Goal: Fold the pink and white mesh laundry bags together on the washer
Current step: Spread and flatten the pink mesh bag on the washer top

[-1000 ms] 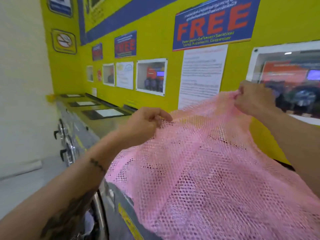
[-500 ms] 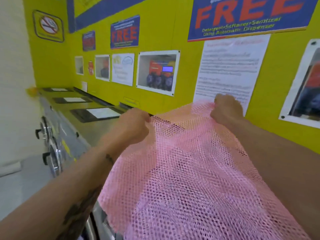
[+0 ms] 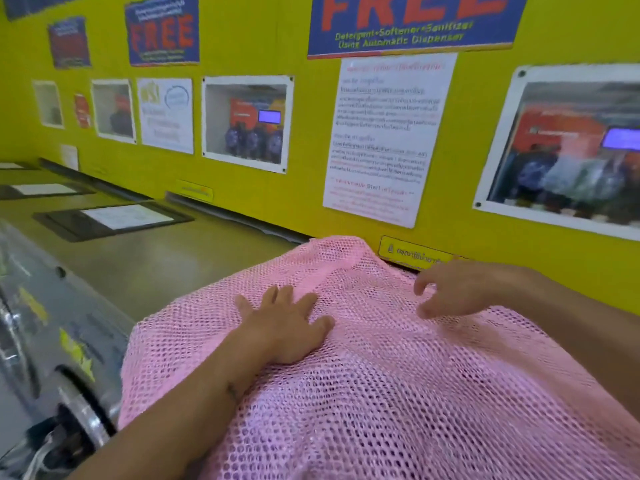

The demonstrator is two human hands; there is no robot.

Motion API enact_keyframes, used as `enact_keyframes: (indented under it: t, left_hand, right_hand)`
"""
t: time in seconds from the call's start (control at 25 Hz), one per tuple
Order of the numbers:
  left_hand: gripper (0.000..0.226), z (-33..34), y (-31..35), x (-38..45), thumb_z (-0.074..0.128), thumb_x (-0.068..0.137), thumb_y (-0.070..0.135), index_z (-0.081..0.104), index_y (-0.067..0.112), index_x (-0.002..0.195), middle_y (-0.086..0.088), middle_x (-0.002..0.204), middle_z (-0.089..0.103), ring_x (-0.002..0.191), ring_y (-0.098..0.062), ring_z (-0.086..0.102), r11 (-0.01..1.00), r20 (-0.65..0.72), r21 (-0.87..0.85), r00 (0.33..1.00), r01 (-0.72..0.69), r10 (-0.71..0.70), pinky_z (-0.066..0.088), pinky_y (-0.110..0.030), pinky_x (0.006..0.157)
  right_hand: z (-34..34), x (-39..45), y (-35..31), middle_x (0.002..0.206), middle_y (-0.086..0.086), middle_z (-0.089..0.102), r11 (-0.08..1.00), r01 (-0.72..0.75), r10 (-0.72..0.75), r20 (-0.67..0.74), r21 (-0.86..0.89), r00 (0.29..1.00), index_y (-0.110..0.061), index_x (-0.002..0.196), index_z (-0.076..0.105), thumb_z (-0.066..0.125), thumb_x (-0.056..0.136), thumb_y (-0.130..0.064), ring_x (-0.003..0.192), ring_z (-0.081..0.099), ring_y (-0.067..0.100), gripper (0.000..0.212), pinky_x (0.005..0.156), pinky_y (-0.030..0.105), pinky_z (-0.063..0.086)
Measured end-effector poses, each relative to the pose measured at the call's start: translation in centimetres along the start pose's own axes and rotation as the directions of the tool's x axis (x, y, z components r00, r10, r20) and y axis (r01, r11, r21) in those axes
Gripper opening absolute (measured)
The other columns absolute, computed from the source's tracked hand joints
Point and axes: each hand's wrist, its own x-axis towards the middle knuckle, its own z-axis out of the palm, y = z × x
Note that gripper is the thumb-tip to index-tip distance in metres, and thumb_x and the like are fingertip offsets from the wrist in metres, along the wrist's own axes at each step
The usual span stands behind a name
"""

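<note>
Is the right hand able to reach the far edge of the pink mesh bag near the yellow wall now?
Probably yes. The right hand hovers open over the pink mesh bag, close to its far edge, and nothing lies between them.

Yellow wall (image 3: 270, 202) carries a blue "FREE" sign (image 3: 412, 26), a white notice sheet (image 3: 384, 140) and framed photos (image 3: 246, 123). A warning sticker (image 3: 412, 252) sits below the sheet.

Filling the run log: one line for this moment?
left hand flat on pink mesh laundry bag | right hand open, touching it | bag spread on washer top
</note>
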Motion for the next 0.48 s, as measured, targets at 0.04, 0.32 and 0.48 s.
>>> enact_keyframes:
  t: [0.04,0.32,0.48]
  left_hand:
    - [0.073,0.0,0.1,0.0,0.013,0.087,0.075,0.009,0.044,0.152,-0.003,0.166,0.001,0.151,-0.028,-0.002,1.0,0.003,0.01,1.0,0.004,-0.004,-0.004,-0.073,0.109]
    - [0.088,-2.6,0.9,0.3,0.027,0.074,0.087,0.027,0.042,0.149,-0.006,0.164,0.013,0.149,-0.034,0.013,0.993,-0.007,0.117,1.0,0.027,-0.026,0.014,-0.064,0.115]
    - [0.051,-3.1,10.1,-4.4,0.054,0.089,0.05,0.044,0.04,0.139,-0.002,0.153,0.034,0.137,-0.029,0.039,0.973,-0.313,0.013,0.923,-0.231,0.223,0.031,-0.058,0.11]
  right_hand:
    - [1.1,-1.3,1.3,0.143,-0.004,0.049,0.999,-0.035,0.035,0.079,0.003,0.996,-0.035,0.138,0.048,0.056,0.085,-0.063,0.126,0.051,0.024,0.061,0.102,0.044,0.048]
    - [4.0,-6.9,9.5,0.159,-0.001,0.034,0.998,0.022,-0.019,-0.058,0.059,0.998,-0.027,0.148,0.038,0.051,0.097,-0.045,0.141,0.036,0.021,0.056,0.112,0.036,0.031]
    - [2.8,-10.5,15.1,0.145,0.003,0.05,1.0,0.023,-0.025,-0.147,-0.014,0.989,-0.026,0.141,0.047,0.058,0.093,-0.034,0.127,0.05,0.024,0.049,0.104,0.039,0.043]
